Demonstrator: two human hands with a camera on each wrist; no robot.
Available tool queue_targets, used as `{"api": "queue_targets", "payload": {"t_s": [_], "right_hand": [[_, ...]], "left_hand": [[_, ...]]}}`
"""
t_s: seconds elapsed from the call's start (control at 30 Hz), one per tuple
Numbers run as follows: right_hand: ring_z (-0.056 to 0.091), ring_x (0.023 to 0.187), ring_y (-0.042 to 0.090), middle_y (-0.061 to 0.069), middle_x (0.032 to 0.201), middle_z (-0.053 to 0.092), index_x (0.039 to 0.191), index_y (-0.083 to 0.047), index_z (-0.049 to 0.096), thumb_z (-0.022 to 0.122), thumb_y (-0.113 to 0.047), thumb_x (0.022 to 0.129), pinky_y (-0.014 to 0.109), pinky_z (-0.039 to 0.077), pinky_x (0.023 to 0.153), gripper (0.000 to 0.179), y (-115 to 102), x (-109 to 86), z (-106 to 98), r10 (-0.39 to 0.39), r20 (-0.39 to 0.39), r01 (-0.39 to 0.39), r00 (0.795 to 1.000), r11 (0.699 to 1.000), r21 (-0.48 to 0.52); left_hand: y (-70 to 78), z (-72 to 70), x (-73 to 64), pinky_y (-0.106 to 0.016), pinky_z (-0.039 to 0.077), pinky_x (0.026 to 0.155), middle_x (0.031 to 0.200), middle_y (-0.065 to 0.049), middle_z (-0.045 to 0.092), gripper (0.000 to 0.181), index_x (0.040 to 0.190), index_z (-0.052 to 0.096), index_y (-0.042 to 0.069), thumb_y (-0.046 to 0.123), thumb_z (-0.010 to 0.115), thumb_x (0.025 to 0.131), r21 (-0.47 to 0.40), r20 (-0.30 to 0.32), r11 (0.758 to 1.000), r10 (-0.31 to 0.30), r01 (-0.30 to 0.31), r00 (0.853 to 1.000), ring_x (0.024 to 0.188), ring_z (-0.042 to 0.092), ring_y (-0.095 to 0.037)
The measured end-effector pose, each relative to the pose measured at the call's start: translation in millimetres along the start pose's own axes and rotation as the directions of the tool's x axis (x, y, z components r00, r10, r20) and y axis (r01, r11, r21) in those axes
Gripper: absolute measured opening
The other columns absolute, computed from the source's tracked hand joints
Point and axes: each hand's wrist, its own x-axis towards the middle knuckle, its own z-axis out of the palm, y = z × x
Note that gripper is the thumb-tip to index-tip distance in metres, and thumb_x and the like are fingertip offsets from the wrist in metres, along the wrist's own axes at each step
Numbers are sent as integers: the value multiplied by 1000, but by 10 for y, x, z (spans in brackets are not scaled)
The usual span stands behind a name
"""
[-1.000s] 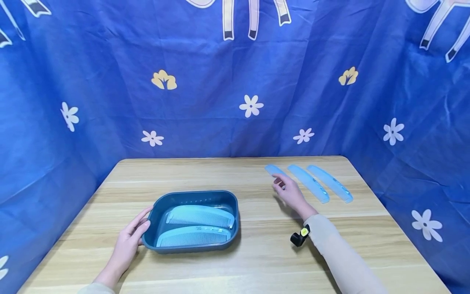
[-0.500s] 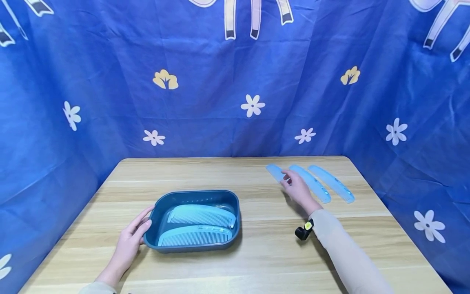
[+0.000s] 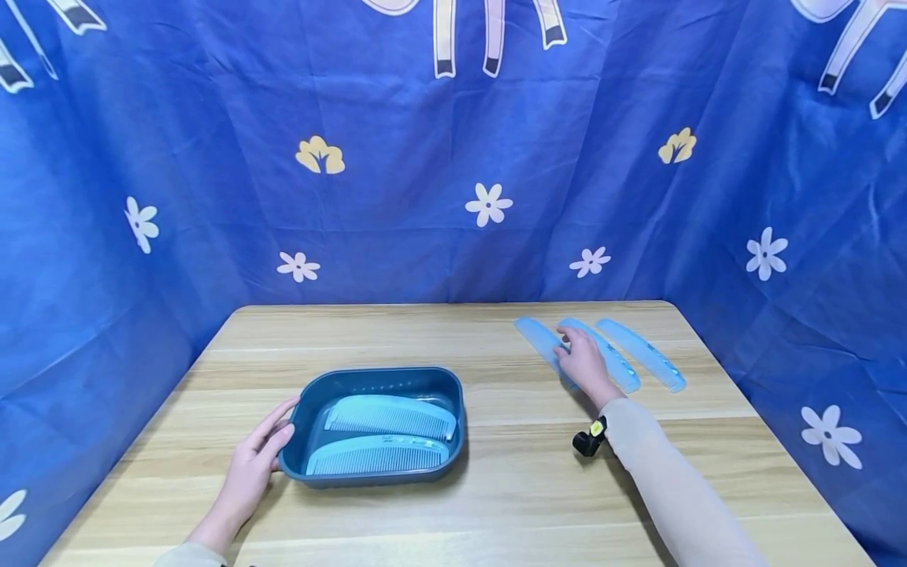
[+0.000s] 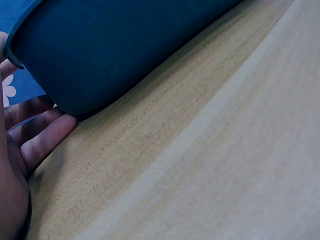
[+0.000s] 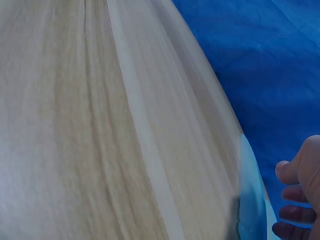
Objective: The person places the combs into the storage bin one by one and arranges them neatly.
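Note:
My left hand [image 3: 251, 461] holds the left end of a dark teal plastic basin [image 3: 375, 479]; in the left wrist view several fingers [image 4: 50, 137] touch its lower wall. Inside the basin lie two light blue combs, a rear comb [image 3: 386, 413] and a front comb [image 3: 375, 457]. At the back right of the table, three more blue combs lie slanted: a left comb [image 3: 537, 337], a middle comb [image 3: 618, 365] and a right comb [image 3: 641, 354]. Above the left and middle ones hovers my right hand [image 3: 584, 366], fingers loosely bent, holding nothing; it partly hides both.
The wooden table [image 3: 510, 504] has a blue patterned curtain [image 3: 397, 252] behind it and at both sides. A black wrist camera [image 3: 586, 442] sits under my right sleeve.
My right hand has moved rightward and slightly back, from beside the left comb to over the left and middle combs. More of the left comb shows. My left hand stays on the basin.

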Motion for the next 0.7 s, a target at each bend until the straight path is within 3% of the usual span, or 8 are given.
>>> {"api": "queue_targets", "payload": {"t_s": [0.43,0.7], "right_hand": [[42,117,40,21,128,49,134,-5,47,61,-20,89,57,39,92,50,35,66,34,47,78,-38,996,994,-105],[42,116,41,22,131,47,134,-4,46,64,-19,86,56,38,93,53,18,92,65,71,110,-55,991,989,-137]], "left_hand": [[-8,8,-7,-31,55,64,116,-3,50,44,143,40,19,26,44,100,17,-5,1000,-8,8,1000,94,56,-3],[-17,3,-2,-31,55,63,113,2,52,43,142,40,17,25,44,100,9,-4,1000,-3,3,1000,95,55,-2]]}}
